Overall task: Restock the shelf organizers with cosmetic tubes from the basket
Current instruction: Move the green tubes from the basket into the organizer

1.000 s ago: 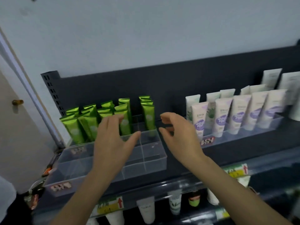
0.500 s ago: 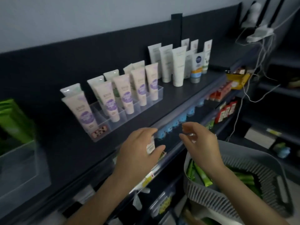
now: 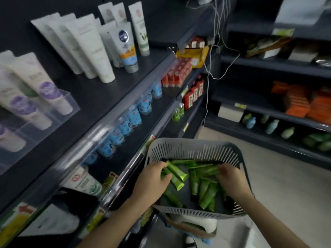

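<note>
**Green tubes** [image 3: 206, 190]: a loose heap lying flat and criss-crossed on the floor of the basket [image 3: 193, 146], which sits low, beside the shelf [image 3: 111, 97] and to its right.

**Left hand** [image 3: 152, 179]: over the heap's left edge. Its fingers [image 3: 158, 166] curl over two green tubes whose crimped ends stick out to the right, with the thumb beneath. I read this as a grip.

**Right hand** [image 3: 232, 181]: at the heap's right side. Its fingers [image 3: 222, 170] bend down onto the green tubes lying along the far wall. Blur hides the tips, so I cannot tell whether they pinch anything or only touch.

**Step in hand, as I judge it:** gathering a handful to carry up. To do it well I would:
- set the tubes side by side, caps one way, before lifting;
- take only as many as each hand closes round firmly;
- rise straight clear of the slotted wall, so no crimped end catches.

**Organizer** [image 3: 69, 102]: clear, on the shelf up at left, well apart from both hands. It holds pale tubes [image 3: 53, 99] upright.
</note>
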Demonstrator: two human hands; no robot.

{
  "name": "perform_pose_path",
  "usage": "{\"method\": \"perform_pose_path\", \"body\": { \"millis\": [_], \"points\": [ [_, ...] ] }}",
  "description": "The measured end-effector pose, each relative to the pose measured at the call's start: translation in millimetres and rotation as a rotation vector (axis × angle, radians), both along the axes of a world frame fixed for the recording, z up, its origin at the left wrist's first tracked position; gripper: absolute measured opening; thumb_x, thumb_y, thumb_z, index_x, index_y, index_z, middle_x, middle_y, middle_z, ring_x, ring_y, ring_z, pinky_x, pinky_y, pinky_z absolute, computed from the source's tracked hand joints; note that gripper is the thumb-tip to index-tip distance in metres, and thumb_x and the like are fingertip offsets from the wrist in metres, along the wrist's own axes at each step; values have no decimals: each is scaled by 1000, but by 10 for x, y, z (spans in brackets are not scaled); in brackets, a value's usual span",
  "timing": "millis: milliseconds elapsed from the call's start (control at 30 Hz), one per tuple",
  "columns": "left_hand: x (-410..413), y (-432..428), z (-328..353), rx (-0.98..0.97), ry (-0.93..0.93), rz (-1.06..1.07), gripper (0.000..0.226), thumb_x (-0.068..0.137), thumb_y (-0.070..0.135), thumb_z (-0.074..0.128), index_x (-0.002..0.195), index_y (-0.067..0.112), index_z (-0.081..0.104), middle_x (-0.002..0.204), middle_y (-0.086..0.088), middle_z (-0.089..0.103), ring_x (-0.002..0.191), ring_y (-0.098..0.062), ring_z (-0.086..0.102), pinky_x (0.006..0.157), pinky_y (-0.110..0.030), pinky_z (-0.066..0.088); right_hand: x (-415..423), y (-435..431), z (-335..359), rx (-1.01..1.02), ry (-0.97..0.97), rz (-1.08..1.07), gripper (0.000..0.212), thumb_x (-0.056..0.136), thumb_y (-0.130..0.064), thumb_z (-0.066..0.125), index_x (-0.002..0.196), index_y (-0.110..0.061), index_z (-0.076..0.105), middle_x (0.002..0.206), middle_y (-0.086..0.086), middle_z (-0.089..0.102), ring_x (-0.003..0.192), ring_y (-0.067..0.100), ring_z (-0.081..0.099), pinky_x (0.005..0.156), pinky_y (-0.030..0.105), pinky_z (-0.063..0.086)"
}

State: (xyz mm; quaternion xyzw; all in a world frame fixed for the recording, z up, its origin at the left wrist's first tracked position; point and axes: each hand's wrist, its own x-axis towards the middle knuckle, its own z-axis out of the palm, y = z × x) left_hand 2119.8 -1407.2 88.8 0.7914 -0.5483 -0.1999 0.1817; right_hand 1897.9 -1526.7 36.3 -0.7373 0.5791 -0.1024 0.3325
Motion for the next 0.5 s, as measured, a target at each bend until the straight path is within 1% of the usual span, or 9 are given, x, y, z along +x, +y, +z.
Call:
{"method": "perform_pose_path", "body": {
  "millis": [33,67,133,167,267,333,433,467,500],
  "points": [
    [3,-108,-151,45,7,-3,40,90,35,59,126,19,56,120,4,58,109,-11,55,90,-21,46,-59,-74,-106,30,51,18,13,85,-14,60,96,-10,64,92,8,67,90,31,63,63,26,33],
    [21,-167,-266,92,4,-1,37,89,35,59,123,18,58,118,3,59,106,-11,57,89,-23,47,-80,-104,-161,67,109,39,13,85,-16,60,97,-11,64,94,8,67,92,30,62,63,27,35],
    [34,-346,-537,182,-35,-9,31,89,34,59,116,18,60,113,2,60,101,-13,58,84,-26,49,-120,-204,-332,131,186,72,17,85,-17,60,100,-10,64,100,10,68,97,31,62,69,32,44],
    [40,-444,-668,216,-60,-24,28,90,33,58,112,17,61,109,1,60,98,-14,58,81,-27,49,-121,-257,-409,151,210,80,20,84,-16,59,102,-10,64,102,12,68,100,32,61,74,33,45],
    [56,-718,-1039,333,-145,-107,20,92,29,54,101,13,62,102,-2,60,90,-17,58,74,-29,47,-52,-392,-600,251,279,132,28,86,-13,56,113,-8,64,113,15,66,108,31,59,81,30,42],
    [81,-844,-1256,397,-201,-174,16,94,23,50,99,12,61,104,-4,62,93,-20,59,75,-31,48,7,-480,-769,329,303,107,30,84,-11,56,113,-6,64,113,17,66,109,31,59,81,30,43],
    [109,-1015,-1533,487,-297,-290,20,90,7,46,102,11,61,111,-8,60,100,-25,59,79,-35,47,80,-571,-1047,503,356,57,22,83,-15,57,97,1,64,112,17,66,110,29,61,77,27,46],
    [115,-1077,-1604,519,-310,-329,24,88,4,45,106,10,60,114,-8,58,104,-26,58,82,-36,48,87,-584,-1140,524,373,22,20,85,-16,57,97,0,62,114,16,65,111,28,61,76,26,46],
    [119,-1134,-1684,530,-319,-365,29,87,2,45,110,10,58,118,-8,56,108,-27,57,85,-37,49,119,-583,-1157,601,339,-31,23,88,-15,56,103,1,62,117,16,64,112,28,60,75,26,45]
  ]
}}
